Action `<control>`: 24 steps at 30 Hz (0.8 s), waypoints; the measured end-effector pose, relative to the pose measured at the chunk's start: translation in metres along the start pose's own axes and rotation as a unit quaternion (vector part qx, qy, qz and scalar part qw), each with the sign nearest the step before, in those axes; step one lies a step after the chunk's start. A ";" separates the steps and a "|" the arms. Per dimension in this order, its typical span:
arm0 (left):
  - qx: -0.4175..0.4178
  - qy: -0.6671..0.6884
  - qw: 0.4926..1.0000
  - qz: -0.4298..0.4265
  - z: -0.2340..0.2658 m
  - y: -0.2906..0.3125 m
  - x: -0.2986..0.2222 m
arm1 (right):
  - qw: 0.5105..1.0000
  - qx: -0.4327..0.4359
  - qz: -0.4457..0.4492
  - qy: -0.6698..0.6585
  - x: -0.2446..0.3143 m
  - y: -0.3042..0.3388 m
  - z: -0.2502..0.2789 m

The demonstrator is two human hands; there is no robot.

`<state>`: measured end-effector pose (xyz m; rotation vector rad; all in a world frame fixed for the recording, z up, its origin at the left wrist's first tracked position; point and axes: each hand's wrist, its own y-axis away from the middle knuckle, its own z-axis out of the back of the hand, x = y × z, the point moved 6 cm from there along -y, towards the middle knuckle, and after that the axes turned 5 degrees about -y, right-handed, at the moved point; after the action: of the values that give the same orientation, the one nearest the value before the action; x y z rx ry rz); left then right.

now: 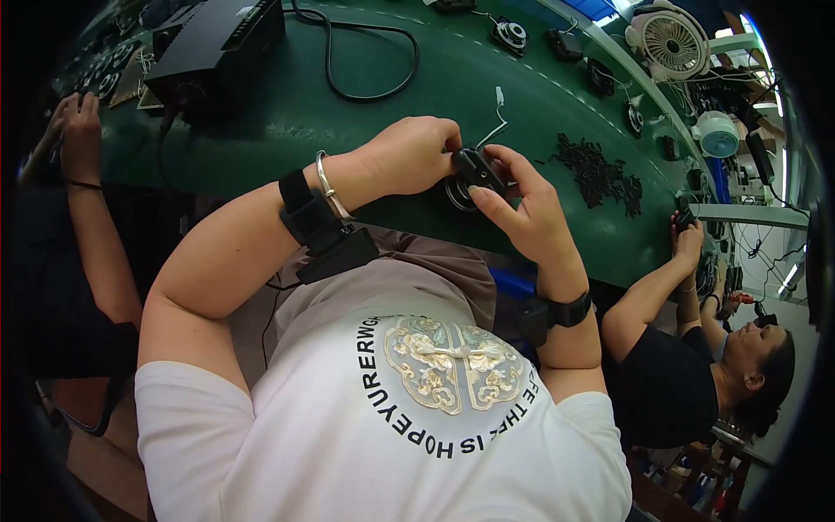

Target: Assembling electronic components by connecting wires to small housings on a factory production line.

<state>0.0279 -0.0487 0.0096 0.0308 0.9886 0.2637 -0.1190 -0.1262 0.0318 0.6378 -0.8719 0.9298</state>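
At the near edge of the green tabletop [444, 78], the right hand [532, 209] clamps a black unit [477, 165] between thumb and fingers, probably steadying it for the left hand [407, 155], curled against it with its grip hidden.

We can read one text: the black capital letters [402, 426] on the white T-shirt [304, 409], English words that we leave uncopied. From where we look, they curve around the left, lower and right sides of a pale, ornate emblem [457, 361]. Along the left and bottom the letters stand out clearly to us; toward the upper left and on the right we lose some in the folds. Any marks by the knob of the black box [217, 52] are too small and dim for us.
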 end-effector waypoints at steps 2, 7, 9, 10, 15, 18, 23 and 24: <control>0.048 0.056 0.996 0.045 0.000 0.005 0.001 | 0.999 -0.010 0.041 0.034 0.006 0.005 -0.001; 0.051 0.058 0.997 0.031 0.001 0.022 0.005 | 0.969 -0.060 0.173 0.165 0.012 0.016 -0.006; 0.051 0.059 0.996 0.037 0.001 0.030 0.004 | 0.964 -0.074 0.176 0.186 0.014 0.022 -0.011; 0.051 0.061 0.996 0.044 0.001 0.035 0.003 | 0.958 -0.087 0.180 0.207 0.016 0.026 -0.014; 0.028 0.061 0.997 0.030 -0.001 0.051 0.000 | 0.956 -0.098 0.184 0.208 0.014 0.035 -0.016; 0.000 -0.024 0.999 -0.033 -0.008 0.059 -0.005 | 0.947 -0.106 0.198 0.228 0.014 0.040 -0.018; -0.031 -0.167 0.982 -0.087 -0.015 0.058 -0.016 | 0.938 -0.118 0.203 0.256 0.012 0.044 -0.021; -0.030 -0.166 0.982 -0.087 -0.016 0.056 -0.014 | 0.938 -0.118 0.201 0.255 0.011 0.044 -0.021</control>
<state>-0.0040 0.0011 0.0208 -0.0647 0.6463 0.1208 -0.1468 -0.0849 0.0352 -0.0096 -0.6340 1.2622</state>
